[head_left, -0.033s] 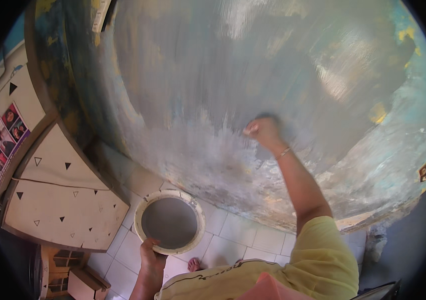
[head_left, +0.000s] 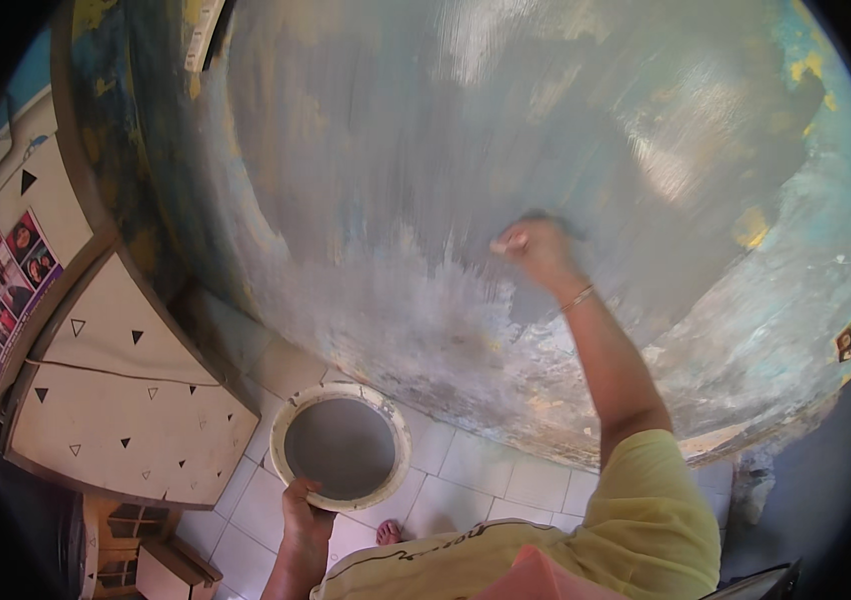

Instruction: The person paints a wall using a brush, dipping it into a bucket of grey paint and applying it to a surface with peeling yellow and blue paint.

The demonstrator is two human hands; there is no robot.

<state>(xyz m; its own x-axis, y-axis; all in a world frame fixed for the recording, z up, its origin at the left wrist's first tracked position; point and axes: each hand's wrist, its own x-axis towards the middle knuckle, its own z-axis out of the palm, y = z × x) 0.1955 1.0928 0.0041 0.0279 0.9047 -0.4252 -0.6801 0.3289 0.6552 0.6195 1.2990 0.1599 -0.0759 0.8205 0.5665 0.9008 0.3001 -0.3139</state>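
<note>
My left hand (head_left: pixel 304 505) grips the near rim of a round whitish bucket (head_left: pixel 402 470), thumb over the edge. Grey paint (head_left: pixel 341 448) fills much of it. Against the curved-looking wall (head_left: pixel 396 150), my right hand (head_left: pixel 538 252) is closed on what looks like a brush (head_left: pixel 568 226). Only a dark, blurred part of that brush shows beyond the knuckles; the hand hides the rest. Streaky wet grey covers the wall's middle around it, with blue-green and yellow patches toward the sides. Below the hand the surface is paler and rough.
On the left stands a cream cabinet or board (head_left: pixel 136 390) with triangle marks and a thin cord across it. A photo poster (head_left: pixel 21 270) hangs above. A cardboard box (head_left: pixel 176 572) sits low at left. White floor tiles (head_left: pixel 481 460) run below the wall; a switch box (head_left: pixel 846 343) is at right.
My right hand has moved slightly upward along the wall, still closed. My left hand and the bucket stay almost in the same place.
</note>
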